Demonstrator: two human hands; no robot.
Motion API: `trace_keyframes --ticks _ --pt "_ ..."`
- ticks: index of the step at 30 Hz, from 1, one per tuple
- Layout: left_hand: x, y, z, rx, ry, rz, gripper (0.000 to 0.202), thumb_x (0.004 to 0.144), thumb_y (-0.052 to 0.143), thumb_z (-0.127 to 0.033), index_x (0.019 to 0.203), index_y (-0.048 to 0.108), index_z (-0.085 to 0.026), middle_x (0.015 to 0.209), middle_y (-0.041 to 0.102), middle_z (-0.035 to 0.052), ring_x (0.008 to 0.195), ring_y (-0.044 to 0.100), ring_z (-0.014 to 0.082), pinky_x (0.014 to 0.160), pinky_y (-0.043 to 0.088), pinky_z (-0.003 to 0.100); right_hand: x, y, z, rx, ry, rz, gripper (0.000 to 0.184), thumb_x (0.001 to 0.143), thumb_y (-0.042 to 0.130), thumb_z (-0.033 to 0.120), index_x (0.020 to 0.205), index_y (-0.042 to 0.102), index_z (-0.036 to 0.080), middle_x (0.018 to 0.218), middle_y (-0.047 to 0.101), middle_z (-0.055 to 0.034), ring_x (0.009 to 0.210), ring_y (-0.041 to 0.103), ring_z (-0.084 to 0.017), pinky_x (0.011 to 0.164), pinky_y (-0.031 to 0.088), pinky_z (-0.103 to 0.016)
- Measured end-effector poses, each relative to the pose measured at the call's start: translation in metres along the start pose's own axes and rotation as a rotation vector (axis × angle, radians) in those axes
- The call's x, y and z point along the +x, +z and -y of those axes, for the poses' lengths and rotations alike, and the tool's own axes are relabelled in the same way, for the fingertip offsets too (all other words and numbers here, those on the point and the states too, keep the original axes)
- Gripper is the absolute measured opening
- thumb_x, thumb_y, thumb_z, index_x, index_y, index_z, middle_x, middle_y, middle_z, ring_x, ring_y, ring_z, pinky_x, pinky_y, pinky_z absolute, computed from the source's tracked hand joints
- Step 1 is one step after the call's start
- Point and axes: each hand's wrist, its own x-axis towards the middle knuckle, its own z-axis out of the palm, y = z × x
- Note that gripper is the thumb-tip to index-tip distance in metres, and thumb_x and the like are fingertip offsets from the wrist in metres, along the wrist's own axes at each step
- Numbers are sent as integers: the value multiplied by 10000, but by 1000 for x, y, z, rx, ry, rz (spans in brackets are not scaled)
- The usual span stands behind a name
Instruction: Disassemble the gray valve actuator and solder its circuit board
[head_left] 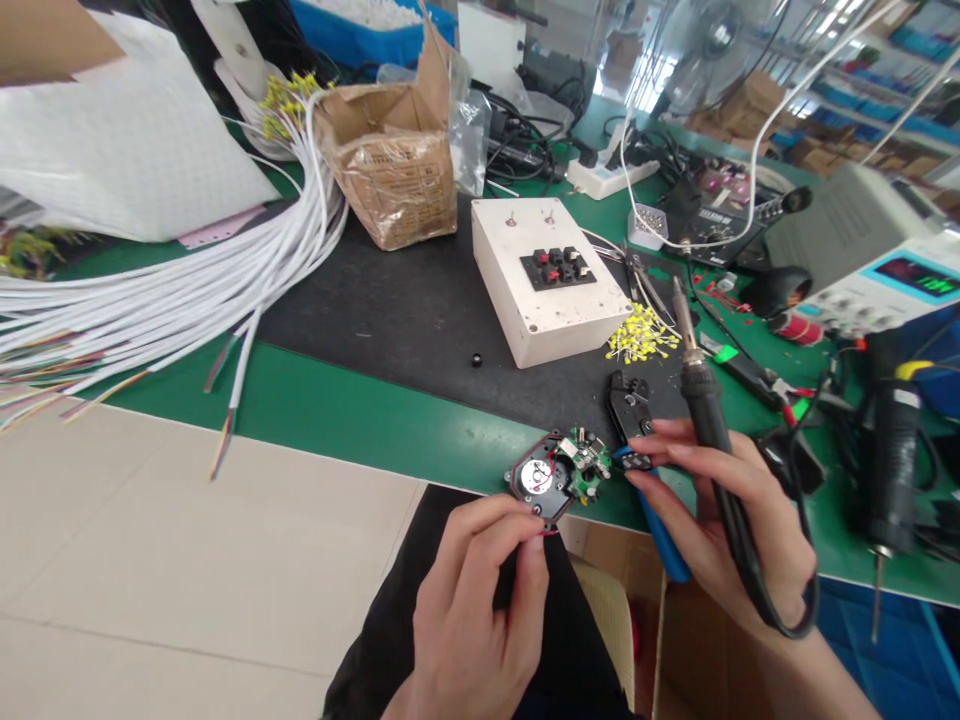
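My left hand [487, 590] pinches the lower rim of a black octagonal housing [551, 503] near the table's front edge. In it sit a round silver motor [536, 477] and red wires. A green circuit board [589, 465] with small components overlaps its right side. My right hand [720, 510] holds a soldering iron [705, 400] between its fingers, tip pointing up and away from the board. Its thumb and fingertips also close on a small dark piece [636, 461] beside the board; its kind is unclear. Under that hand lies a crimping tool [630, 400] with blue handles.
A white switch box [551, 325] stands on the black mat [375, 310], near yellow-tipped parts [641, 335]. White cables [247, 265] spread at left beside a carton [397, 190]. At right are a bench instrument [877, 250] and a black electric screwdriver [892, 460].
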Motion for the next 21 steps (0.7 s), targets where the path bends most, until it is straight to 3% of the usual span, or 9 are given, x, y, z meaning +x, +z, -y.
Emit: trace_keyframes --ticks 11,17,21 --pt "9 -9 -3 -37 17 90 348 897 637 2 1199 682 -166 1154 642 63 1075 634 140 964 525 250 -6 0 -7 35 70 50 603 861 794 -18 1366 612 258 1371 634 -115 1165 696 -292 910 665 -445" --pt "27 -16 1 -19 -151 98 239 965 628 -87 1159 663 -223 1097 657 9 1000 637 104 902 508 217 -5 3 -7 56 106 28 523 908 755 19 1355 619 256 1374 624 -111 1162 703 -272 903 683 -412" --pt "47 -20 4 -18 -236 198 165 994 639 -168 1133 658 -256 1034 646 -25 863 635 78 805 509 203 -3 3 -6 91 144 7 481 913 761 47 1325 642 265 1355 627 -100 1124 717 -258 933 672 -413"
